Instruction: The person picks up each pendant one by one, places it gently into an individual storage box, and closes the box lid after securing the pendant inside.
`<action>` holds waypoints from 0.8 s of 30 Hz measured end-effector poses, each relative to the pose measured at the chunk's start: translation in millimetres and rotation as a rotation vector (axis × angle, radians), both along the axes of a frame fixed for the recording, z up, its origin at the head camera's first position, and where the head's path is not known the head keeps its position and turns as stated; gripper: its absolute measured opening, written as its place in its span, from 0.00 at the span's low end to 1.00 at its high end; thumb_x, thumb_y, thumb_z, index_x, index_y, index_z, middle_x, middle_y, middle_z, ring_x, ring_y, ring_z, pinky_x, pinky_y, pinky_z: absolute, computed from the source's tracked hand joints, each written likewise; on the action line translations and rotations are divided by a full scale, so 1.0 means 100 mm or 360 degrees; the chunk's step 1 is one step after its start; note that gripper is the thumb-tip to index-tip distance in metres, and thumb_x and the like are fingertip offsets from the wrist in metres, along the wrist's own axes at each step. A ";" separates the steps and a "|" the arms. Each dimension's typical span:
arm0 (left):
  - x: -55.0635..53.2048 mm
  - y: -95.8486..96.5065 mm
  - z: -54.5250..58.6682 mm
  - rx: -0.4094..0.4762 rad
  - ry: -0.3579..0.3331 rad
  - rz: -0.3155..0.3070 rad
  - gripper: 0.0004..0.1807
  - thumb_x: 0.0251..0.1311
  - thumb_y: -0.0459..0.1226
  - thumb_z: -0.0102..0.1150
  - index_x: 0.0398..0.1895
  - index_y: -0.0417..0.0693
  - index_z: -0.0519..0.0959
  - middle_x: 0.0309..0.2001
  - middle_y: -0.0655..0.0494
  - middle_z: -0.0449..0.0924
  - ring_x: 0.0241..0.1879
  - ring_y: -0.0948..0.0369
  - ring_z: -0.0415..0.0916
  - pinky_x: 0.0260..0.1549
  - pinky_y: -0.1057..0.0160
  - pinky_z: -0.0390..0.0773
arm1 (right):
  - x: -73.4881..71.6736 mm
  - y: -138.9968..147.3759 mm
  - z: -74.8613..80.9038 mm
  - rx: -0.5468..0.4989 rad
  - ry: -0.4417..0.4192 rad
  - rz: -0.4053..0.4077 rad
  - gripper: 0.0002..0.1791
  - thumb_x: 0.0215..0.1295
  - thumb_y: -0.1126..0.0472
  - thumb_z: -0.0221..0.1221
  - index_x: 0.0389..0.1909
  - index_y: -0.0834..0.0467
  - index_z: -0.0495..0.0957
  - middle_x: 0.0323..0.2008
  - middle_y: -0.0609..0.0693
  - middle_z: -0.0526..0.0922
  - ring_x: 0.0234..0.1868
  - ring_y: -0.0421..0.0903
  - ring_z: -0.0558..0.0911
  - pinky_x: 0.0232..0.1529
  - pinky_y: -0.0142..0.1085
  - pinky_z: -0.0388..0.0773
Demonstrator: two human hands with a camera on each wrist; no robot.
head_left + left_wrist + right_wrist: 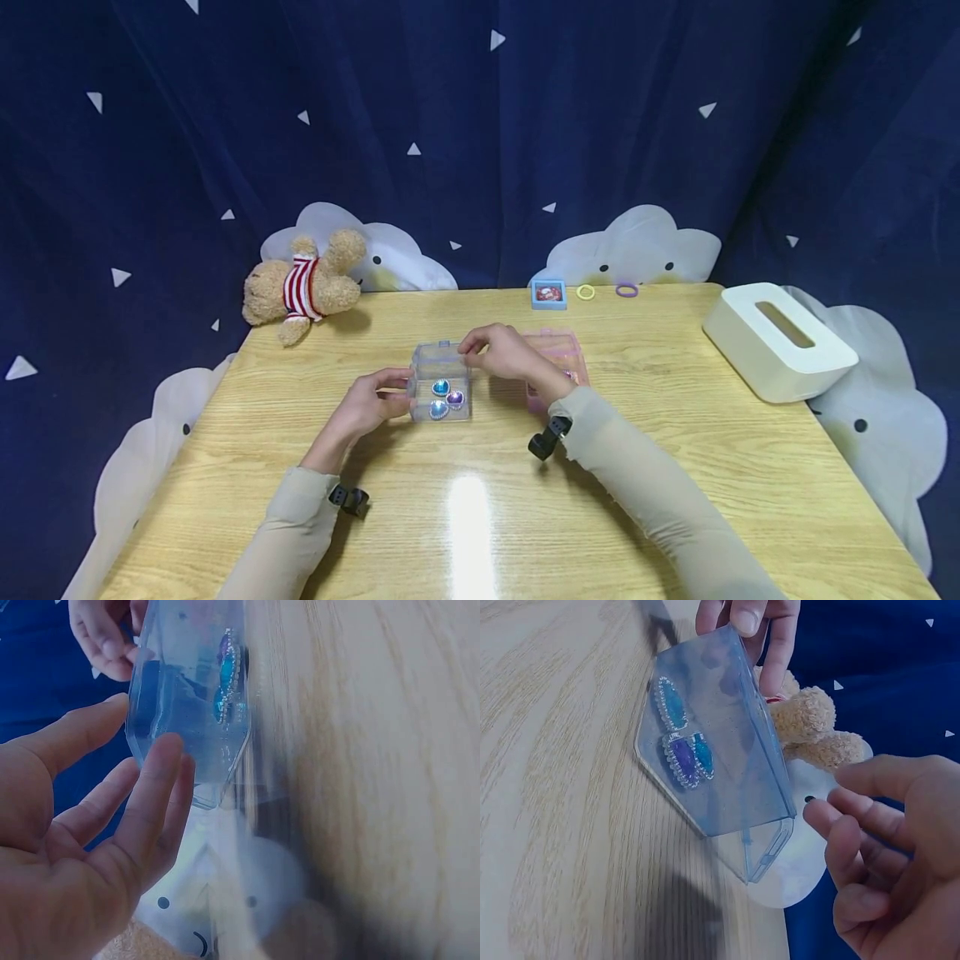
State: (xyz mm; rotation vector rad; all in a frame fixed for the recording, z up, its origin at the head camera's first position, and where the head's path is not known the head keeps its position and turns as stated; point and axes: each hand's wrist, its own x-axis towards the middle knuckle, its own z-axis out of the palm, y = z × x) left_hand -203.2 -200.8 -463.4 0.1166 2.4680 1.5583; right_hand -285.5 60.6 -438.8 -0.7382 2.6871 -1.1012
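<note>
A clear bluish plastic box rests on the table near the middle. Inside it lie two blue jewels and a purple jewel, all rimmed with small silvery beads. My left hand is at the box's left side, its thumb and extended fingers spread against the wall. At the far right corner of the box is my right hand. The right wrist view shows its fingers loosely bent beside the box with nothing between them. A pink clear box is partly hidden behind my right wrist.
A teddy bear in a striped shirt lies at the back left. Along the back edge are a small blue square case, a yellow ring and a purple ring. A white tissue box stands at the right edge.
</note>
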 end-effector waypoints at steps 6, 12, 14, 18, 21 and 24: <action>0.00 0.00 0.00 -0.0014 0.0008 0.0000 0.29 0.61 0.31 0.65 0.66 0.37 0.72 0.60 0.32 0.76 0.53 0.44 0.80 0.46 0.58 0.83 | -0.02 0.00 -0.04 -0.0059 -0.0098 -0.0139 0.08 0.63 0.58 0.65 0.41 0.54 0.86 0.30 0.46 0.84 0.24 0.40 0.79 0.29 0.31 0.75; 0.01 0.00 0.00 -0.0009 0.0013 -0.0001 0.29 0.61 0.31 0.65 0.66 0.38 0.72 0.60 0.32 0.76 0.54 0.43 0.80 0.46 0.58 0.83 | -0.03 -0.01 -0.07 -0.0077 -0.0168 -0.0214 0.10 0.64 0.59 0.64 0.44 0.59 0.85 0.29 0.47 0.83 0.20 0.41 0.79 0.25 0.31 0.74; 0.01 0.00 0.00 -0.0009 0.0015 -0.0003 0.29 0.61 0.31 0.66 0.66 0.37 0.72 0.59 0.32 0.76 0.53 0.43 0.80 0.46 0.58 0.83 | -0.03 -0.02 -0.08 -0.0070 -0.0192 -0.0225 0.10 0.64 0.59 0.64 0.43 0.59 0.85 0.29 0.47 0.84 0.21 0.44 0.81 0.24 0.30 0.74; 0.01 0.00 0.01 -0.0023 0.0019 -0.0003 0.30 0.60 0.31 0.66 0.67 0.38 0.72 0.59 0.32 0.76 0.53 0.43 0.80 0.47 0.57 0.84 | -0.03 -0.02 -0.08 -0.0057 -0.0228 -0.0223 0.09 0.65 0.59 0.64 0.42 0.59 0.85 0.29 0.48 0.83 0.25 0.52 0.84 0.25 0.31 0.74; 0.01 0.00 0.01 -0.0030 0.0018 -0.0006 0.30 0.61 0.32 0.66 0.67 0.38 0.72 0.60 0.33 0.76 0.54 0.43 0.80 0.48 0.57 0.84 | -0.04 -0.02 -0.09 -0.0041 -0.0242 -0.0216 0.09 0.65 0.59 0.64 0.43 0.58 0.85 0.29 0.48 0.84 0.27 0.55 0.86 0.28 0.31 0.75; 0.01 0.00 0.01 -0.0024 0.0014 -0.0008 0.29 0.61 0.31 0.65 0.67 0.38 0.71 0.60 0.33 0.76 0.55 0.42 0.79 0.48 0.56 0.84 | -0.04 -0.03 -0.11 -0.0033 -0.0260 -0.0208 0.10 0.66 0.59 0.64 0.44 0.59 0.84 0.31 0.49 0.85 0.27 0.55 0.86 0.29 0.31 0.76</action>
